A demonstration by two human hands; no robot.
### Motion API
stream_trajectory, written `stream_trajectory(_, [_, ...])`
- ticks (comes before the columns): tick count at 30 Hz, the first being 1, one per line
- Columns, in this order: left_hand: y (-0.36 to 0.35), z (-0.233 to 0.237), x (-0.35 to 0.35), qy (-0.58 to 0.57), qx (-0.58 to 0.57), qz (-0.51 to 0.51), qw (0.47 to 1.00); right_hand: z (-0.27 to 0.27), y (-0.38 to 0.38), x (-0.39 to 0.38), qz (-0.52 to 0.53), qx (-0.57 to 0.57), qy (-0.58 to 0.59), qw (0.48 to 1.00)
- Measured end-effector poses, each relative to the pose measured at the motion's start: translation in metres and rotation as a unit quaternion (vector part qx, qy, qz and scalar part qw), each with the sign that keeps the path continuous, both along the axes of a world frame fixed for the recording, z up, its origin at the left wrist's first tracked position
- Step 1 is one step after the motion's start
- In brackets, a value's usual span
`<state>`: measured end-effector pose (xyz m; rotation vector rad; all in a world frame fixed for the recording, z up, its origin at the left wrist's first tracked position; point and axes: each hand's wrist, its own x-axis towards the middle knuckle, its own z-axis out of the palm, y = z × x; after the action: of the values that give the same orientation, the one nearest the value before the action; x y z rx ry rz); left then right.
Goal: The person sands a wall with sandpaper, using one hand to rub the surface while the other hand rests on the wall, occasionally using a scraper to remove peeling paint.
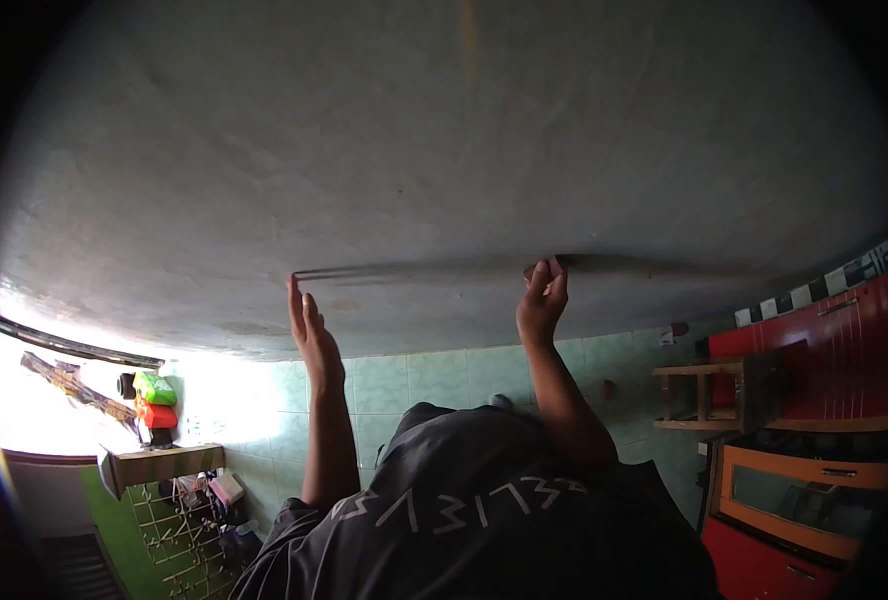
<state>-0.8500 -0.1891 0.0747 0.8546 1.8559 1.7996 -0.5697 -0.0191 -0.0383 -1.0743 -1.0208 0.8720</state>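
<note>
A grey plastered wall [414, 150] fills the upper part of the head view. My left hand [309, 325] is raised with its fingers stretched out, the fingertips touching the wall or very close to it. To the right, my right hand [540, 305] is closed around a small reddish-brown flat piece [556, 265], which is held against the wall. Most of that piece is hidden by the fingers, so its kind cannot be made out. Dark shadows of both hands stretch along the wall.
Green tiles [394, 380] show below the wall. On the right are a wooden stool [696, 371], a red cabinet [844, 340] and an orange-framed cabinet [804, 500]. A metal rack [179, 530] and green and red packages [154, 400] are at left, by a bright opening.
</note>
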Motion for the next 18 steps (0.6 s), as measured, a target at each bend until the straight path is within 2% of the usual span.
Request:
stream_trajectory(2, [-0.005, -0.002, -0.01, 0.002, 0.02, 0.032, 0.999, 0.002, -0.002, -0.004, -0.006, 0.015, 0.001, 1.0])
stream_trajectory(3, [-0.011, 0.0, -0.02, 0.006, 0.021, 0.025, 0.999, 0.018, -0.003, 0.004, -0.027, 0.009, -0.035, 0.999])
stream_trajectory(5, [-0.023, 0.002, -0.041, 0.007, 0.026, 0.01, 1.0, 0.044, 0.001, 0.01, -0.119, 0.0, 0.014, 0.993])
stream_trajectory(8, [-0.039, -0.001, -0.082, -0.014, 0.019, 0.042, 0.999, 0.043, 0.017, 0.005, -0.205, -0.001, 0.031, 0.978])
stream_trajectory(11, [-0.061, -0.004, -0.133, -0.024, 0.02, 0.071, 0.997, 0.046, -0.015, -0.076, -0.157, -0.035, 0.033, 0.986])
stream_trajectory(12, [-0.069, -0.007, -0.151, -0.025, 0.025, 0.077, 0.996, 0.056, -0.039, -0.115, -0.106, -0.012, 0.028, 0.994])
stream_trajectory(13, [-0.076, -0.011, -0.17, -0.027, 0.03, 0.081, 0.996, 0.046, -0.054, -0.153, -0.098, 0.006, 0.014, 0.995])
stream_trajectory(15, [-0.089, -0.022, -0.209, -0.025, 0.058, 0.086, 0.994, 0.02, -0.081, -0.205, 0.004, 0.065, -0.086, 0.994])
stream_trajectory(17, [-0.098, -0.02, -0.241, -0.041, 0.053, 0.108, 0.992, 0.008, -0.089, -0.236, -0.039, 0.132, -0.134, 0.981])
stream_trajectory(18, [-0.101, -0.023, -0.257, -0.034, 0.049, 0.107, 0.992, 0.012, -0.09, -0.242, -0.04, 0.101, -0.069, 0.992])
